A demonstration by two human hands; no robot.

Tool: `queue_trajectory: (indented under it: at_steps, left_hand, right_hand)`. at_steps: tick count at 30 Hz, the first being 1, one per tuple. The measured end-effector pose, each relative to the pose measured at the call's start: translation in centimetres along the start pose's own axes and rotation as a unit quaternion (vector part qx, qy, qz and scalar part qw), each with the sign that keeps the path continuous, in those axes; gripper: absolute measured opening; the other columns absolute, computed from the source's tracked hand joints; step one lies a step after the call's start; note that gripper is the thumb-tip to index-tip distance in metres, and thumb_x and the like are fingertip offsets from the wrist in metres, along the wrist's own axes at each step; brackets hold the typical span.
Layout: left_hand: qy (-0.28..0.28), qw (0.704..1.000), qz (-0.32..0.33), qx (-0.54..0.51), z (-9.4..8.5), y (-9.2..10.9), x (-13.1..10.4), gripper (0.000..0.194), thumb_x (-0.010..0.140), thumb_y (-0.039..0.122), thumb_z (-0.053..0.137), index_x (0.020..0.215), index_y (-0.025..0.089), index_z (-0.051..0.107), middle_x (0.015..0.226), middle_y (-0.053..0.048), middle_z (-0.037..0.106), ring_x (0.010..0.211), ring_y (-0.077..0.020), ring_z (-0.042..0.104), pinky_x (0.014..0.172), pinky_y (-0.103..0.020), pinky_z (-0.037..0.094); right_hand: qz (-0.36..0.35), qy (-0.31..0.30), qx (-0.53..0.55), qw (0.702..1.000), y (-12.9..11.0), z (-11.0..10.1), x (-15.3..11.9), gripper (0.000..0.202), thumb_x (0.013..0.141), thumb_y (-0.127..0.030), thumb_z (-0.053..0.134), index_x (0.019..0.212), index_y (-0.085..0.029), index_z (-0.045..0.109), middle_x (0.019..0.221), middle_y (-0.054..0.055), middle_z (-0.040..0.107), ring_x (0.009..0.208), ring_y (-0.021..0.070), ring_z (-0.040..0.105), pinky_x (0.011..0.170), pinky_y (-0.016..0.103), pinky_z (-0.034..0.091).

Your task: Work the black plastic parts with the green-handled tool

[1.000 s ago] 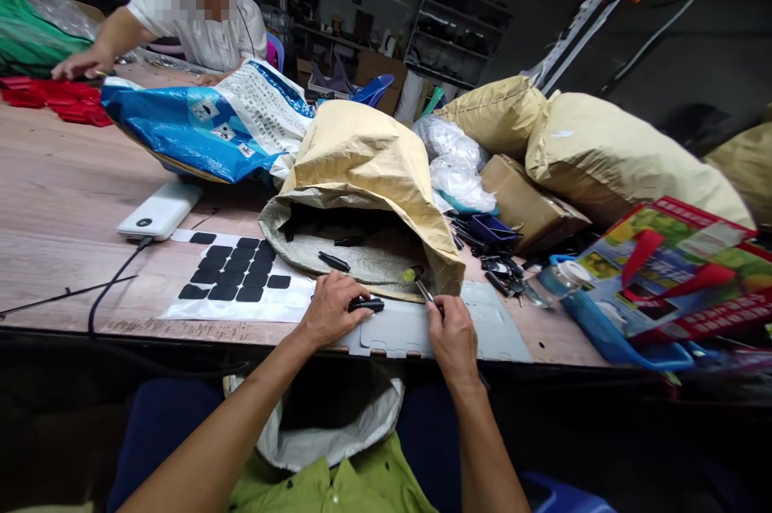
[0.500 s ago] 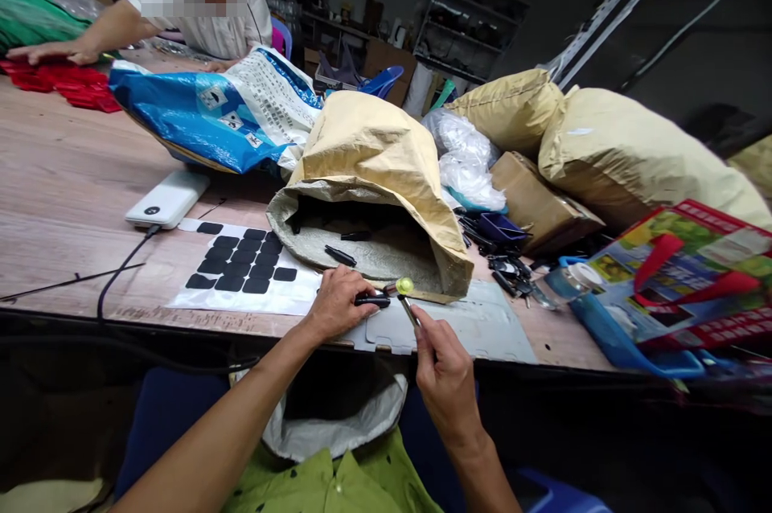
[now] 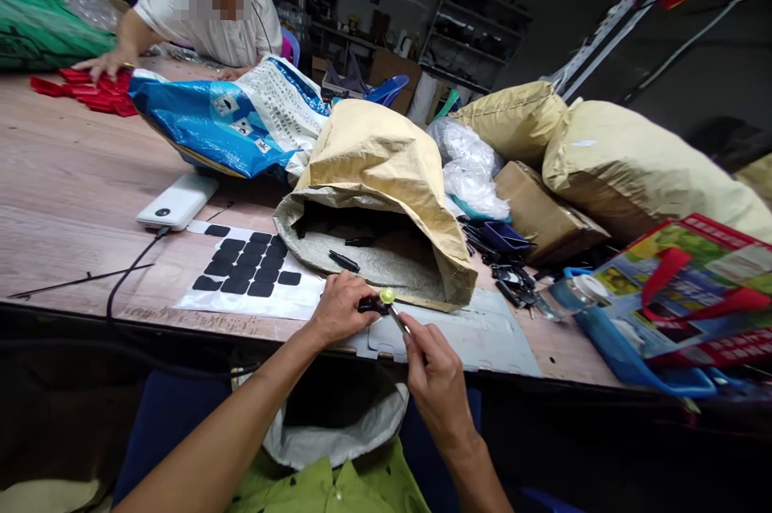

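Left hand [image 3: 343,308]: fingers closed round 1 black part [image 3: 366,304], near side of sack [image 3: 377,147].
Right hand [image 3: 437,368]: pinches rod [image 3: 400,322], yellow tip [image 3: 387,296] by part's right end.
Steadiness: best with part braced, rod aligned.

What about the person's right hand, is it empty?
No, the right hand is holding a slim, shiny rod.

The left fingers [image 3: 359,289] partly hide the black piece [image 3: 367,305], and the left edge crops the green sack [image 3: 51,26].
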State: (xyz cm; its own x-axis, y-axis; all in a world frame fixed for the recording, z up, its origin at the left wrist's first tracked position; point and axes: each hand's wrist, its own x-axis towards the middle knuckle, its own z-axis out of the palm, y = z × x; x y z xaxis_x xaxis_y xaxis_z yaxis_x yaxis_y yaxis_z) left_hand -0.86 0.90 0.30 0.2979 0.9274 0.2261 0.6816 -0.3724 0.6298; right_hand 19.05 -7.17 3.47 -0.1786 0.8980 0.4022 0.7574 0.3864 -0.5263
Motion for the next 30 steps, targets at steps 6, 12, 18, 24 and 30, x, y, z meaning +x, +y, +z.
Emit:
queue_trajectory:
  at_steps: [6,12,18,24,30]
  left_hand:
    - [-0.003,1.000,-0.006,-0.011,-0.1,0.1,0.0,0.022,0.074,0.031,0.080,0.096,0.028,0.075,0.098,0.000,0.072,0.103,-0.0244,0.053,0.092,-0.042,0.033]
    - [-0.012,1.000,-0.001,-0.021,-0.2,-0.2,0.1,0.019,0.079,0.031,0.077,0.097,0.029,0.074,0.098,0.001,0.071,0.102,-0.0230,0.052,0.091,-0.041,0.032]
    - [-0.019,1.000,0.008,-0.021,-0.2,-0.4,-0.1,0.016,0.093,0.037,0.062,0.101,0.030,0.074,0.099,0.001,0.070,0.102,-0.0230,0.052,0.091,-0.042,0.031]
    - [-0.008,1.000,0.015,-0.021,0.2,-0.8,0.1,0.022,0.098,0.038,0.055,0.101,0.029,0.074,0.098,0.000,0.070,0.102,-0.0233,0.052,0.092,-0.043,0.032]
    - [0.014,0.994,0.043,-0.103,-1.3,1.3,-1.8,0.025,0.099,0.037,0.051,0.107,0.024,0.071,0.104,-0.003,0.072,0.100,-0.0220,0.057,0.093,-0.038,0.041]
  right_hand:
    - [0.063,0.078,-0.099,0.990,2.6,-0.4,2.9,0.032,0.100,-0.028,0.049,0.126,-0.025,0.067,0.102,0.005,0.067,0.094,0.0185,0.063,0.080,0.028,0.047]
    - [0.090,0.071,-0.264,0.958,6.5,1.5,5.3,0.029,0.095,-0.020,0.055,0.118,-0.025,0.072,0.093,0.007,0.064,0.091,0.0214,0.052,0.078,0.031,0.039]
    - [0.095,0.083,-0.265,0.956,7.2,2.8,5.2,0.029,0.094,-0.020,0.055,0.118,-0.026,0.072,0.095,0.006,0.062,0.091,0.0216,0.048,0.080,0.032,0.036]
    - [0.085,0.078,-0.278,0.954,6.9,2.8,5.2,0.030,0.095,-0.020,0.054,0.120,-0.025,0.070,0.098,0.007,0.062,0.093,0.0220,0.049,0.081,0.032,0.036]
    - [0.082,0.078,-0.276,0.954,6.7,2.7,5.2,0.029,0.095,-0.020,0.054,0.119,-0.024,0.070,0.097,0.007,0.063,0.093,0.0221,0.049,0.081,0.032,0.036]
